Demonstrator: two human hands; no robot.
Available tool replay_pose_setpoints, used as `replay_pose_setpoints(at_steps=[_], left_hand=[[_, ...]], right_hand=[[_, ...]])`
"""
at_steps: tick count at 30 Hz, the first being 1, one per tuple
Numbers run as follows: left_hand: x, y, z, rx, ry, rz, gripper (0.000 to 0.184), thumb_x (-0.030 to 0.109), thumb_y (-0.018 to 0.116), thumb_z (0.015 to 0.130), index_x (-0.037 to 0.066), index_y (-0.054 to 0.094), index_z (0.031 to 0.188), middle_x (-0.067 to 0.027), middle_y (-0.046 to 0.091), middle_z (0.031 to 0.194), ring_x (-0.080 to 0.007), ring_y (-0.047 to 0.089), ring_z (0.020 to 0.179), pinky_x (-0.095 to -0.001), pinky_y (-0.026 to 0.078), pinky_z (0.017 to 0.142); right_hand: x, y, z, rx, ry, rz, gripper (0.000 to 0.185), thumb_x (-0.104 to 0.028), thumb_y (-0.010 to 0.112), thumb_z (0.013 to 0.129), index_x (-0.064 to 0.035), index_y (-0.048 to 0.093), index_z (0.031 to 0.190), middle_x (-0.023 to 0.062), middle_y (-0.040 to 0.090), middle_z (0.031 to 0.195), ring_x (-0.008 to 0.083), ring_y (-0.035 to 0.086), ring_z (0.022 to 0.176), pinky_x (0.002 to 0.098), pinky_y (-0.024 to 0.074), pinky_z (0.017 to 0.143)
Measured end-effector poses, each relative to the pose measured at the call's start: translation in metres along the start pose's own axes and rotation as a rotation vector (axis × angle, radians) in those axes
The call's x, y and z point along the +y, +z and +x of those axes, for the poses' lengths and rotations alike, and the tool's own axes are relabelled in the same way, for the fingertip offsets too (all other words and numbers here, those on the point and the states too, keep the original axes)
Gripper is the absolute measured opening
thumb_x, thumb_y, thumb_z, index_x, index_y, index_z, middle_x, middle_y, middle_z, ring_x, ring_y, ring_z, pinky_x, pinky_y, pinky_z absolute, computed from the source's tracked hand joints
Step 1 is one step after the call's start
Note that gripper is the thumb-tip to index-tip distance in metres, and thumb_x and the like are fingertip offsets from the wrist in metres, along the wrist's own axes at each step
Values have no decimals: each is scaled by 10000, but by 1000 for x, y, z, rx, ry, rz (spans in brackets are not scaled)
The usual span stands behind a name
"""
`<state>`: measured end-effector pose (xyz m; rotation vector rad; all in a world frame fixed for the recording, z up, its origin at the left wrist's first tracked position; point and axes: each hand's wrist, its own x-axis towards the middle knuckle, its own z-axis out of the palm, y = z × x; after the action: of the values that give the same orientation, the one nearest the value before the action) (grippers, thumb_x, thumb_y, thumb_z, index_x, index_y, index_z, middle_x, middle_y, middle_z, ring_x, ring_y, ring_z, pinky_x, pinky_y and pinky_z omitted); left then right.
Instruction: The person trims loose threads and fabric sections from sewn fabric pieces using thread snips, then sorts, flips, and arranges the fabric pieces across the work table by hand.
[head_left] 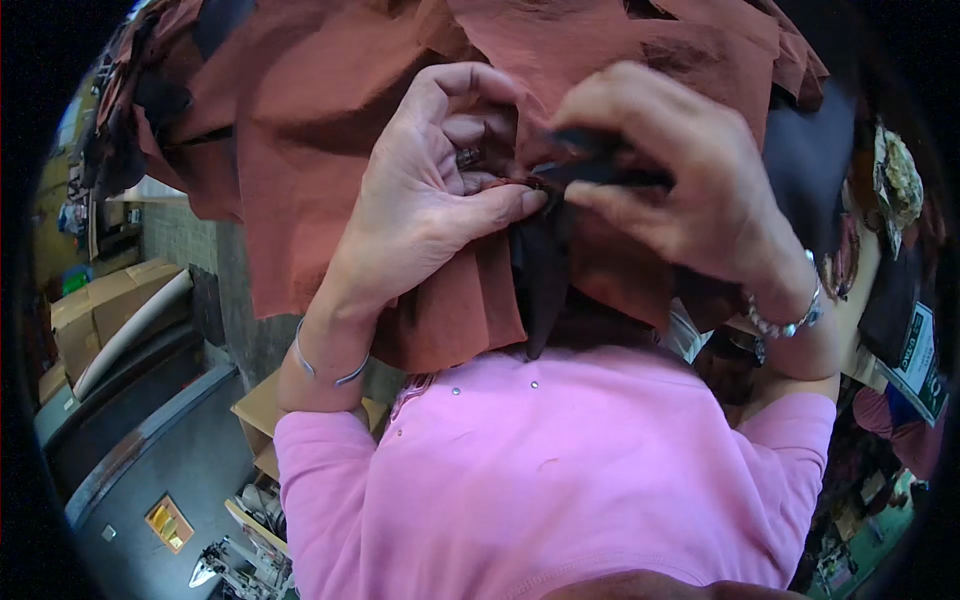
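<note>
Rust-brown fabric hangs in large layered pieces in front of me. My left hand pinches an edge of it between thumb and fingers near the middle of the view. In my right hand is a pair of small dark-blue thread snips, blurred by motion. Their tips are close to the left thumb, at the pinched edge; whether the blades touch the cloth I cannot tell. A narrow black cloth piece dangles below the pinch, between the brown panels.
Dark cloth lies on the right beside the brown pieces. Cardboard boxes stand at the left, and what looks like a sewing machine is at the lower left. A printed green-and-white packet is at the far right.
</note>
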<state>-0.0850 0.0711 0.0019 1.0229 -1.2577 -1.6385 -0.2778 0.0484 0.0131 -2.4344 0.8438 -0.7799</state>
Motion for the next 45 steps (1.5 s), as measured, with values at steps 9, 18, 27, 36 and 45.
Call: replay_pose_setpoints(at_steps=[9, 18, 27, 36, 45], left_hand=[[3, -1, -1, -23, 9, 89, 424, -77, 690, 652, 72, 361, 873, -21, 458, 884, -83, 515, 853, -233, 468, 767], [-2, -7, -13, 78, 171, 444, 349, -16, 682, 673, 60, 413, 883, 10, 446, 813, -62, 483, 798, -216, 430, 689], [27, -16, -5, -683, 10, 1050, 150, 102, 511, 777, 46, 576, 900, -140, 543, 829, -317, 541, 778, -349, 433, 678], [143, -165, 7, 637, 625, 878, 297, 117, 483, 760, 17, 548, 1033, -48, 581, 932, -132, 540, 852, -258, 424, 781], [68, -88, -11, 969, 699, 1606, 425, 91, 562, 764, -19, 434, 1153, -172, 507, 1135, -288, 459, 1088, -382, 353, 935]], right_hand=[[20, -8, 51, -264, -47, 384, 323, -31, 587, 711, 11, 489, 1015, 160, 567, 921, 273, 570, 831, 331, 443, 724], [12, -7, 58, -171, -81, 355, 324, -46, 567, 760, 11, 464, 1062, 116, 557, 813, 210, 543, 734, 296, 430, 685], [7, -16, 51, 158, 60, 383, 269, -37, 549, 793, -4, 475, 1049, 75, 553, 820, 129, 528, 742, 263, 434, 686], [35, -69, 24, 683, 109, 722, 232, 31, 478, 761, -19, 502, 986, 45, 588, 830, 16, 451, 566, 131, 351, 492], [54, -68, 9, 762, 143, 695, 190, -37, 469, 831, -42, 545, 1005, 51, 574, 851, 1, 326, 476, 137, 276, 462]])
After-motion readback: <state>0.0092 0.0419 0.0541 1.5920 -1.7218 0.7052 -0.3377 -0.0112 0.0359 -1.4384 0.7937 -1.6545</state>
